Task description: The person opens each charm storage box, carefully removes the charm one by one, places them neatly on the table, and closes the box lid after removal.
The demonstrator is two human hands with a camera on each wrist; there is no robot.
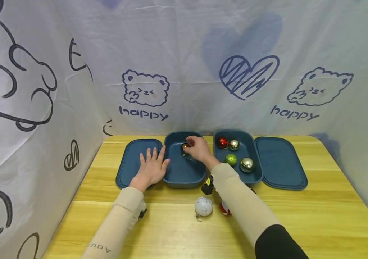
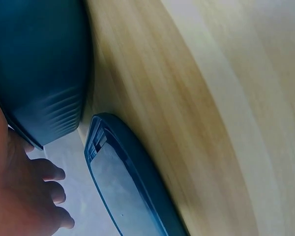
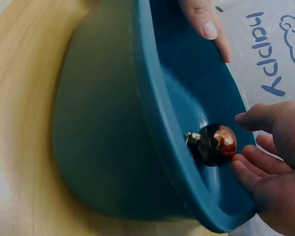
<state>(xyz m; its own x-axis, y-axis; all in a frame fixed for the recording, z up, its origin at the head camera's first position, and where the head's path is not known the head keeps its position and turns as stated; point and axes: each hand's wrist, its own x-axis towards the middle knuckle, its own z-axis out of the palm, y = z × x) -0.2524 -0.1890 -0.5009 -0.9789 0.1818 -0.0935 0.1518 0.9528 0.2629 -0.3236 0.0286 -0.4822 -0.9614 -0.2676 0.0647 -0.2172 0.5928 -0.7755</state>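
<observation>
In the left box [image 1: 182, 172], the right hand [image 1: 200, 149], fingers apart, might bump and roll the brown ball [image 3: 220, 142]; left hand [image 1: 151, 168] spread alongside.

The brown bauble [image 3: 219, 142] was v. glossy, mirror-like, prob. plastic, w/ a shiny metallic-look cap [image 3: 192, 139]. Lt box [image 1: 184, 172] & rt box [image 1: 246, 147]: smooth plastic, semi-matt w/ soft sheen; lt lid [image 1: 128, 172] & rt lid [image 1: 281, 163] looked like the same plastic. Red bauble [image 1: 222, 142], sm. gold bauble [image 1: 234, 145] & lg. gold bauble [image 1: 246, 164] were polished, metallic-looking; green bauble [image 1: 230, 159] rough, glittery. White bauble [image 1: 203, 206] looked smooth, speckled. Surface [image 1: 316, 223]: wood-look grain, smooth, slight sheen. Backdrop [image 1: 187, 43]: matt, creased, cloth-like; sleeves [image 1: 245, 201] matt cloth.
</observation>
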